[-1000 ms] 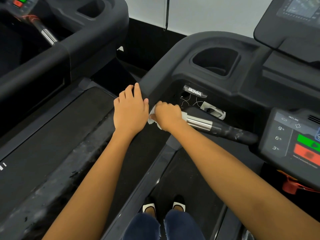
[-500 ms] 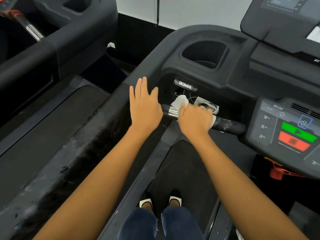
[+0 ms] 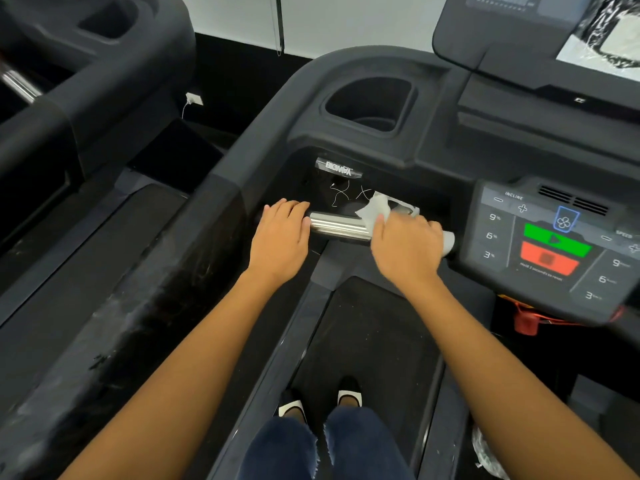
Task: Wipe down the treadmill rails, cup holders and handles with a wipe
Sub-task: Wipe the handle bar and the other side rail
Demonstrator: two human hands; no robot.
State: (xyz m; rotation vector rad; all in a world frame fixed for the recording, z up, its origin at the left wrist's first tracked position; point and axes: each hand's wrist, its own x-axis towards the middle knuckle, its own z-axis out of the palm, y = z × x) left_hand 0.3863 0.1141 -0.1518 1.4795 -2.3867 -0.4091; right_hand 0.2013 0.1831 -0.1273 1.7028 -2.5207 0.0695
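1. The wipe [image 3: 374, 209] is white.
2. The handle [image 3: 341, 228] is shiny silver along its middle.
3. The cup holder [image 3: 369, 103] and the left rail [image 3: 145, 306] are black; the rail carries pale grey smears.
4. The control panel [image 3: 554, 244] is dark grey with white numbers, a green button [image 3: 556, 239], a red button [image 3: 549, 259] and a blue fan outline.
5. The safety clip [image 3: 524, 320] is red.
6. The shoes [image 3: 349, 398] are white with black toes; the trousers [image 3: 325, 448] are dark blue.
7. The wall [image 3: 346, 19] is white.
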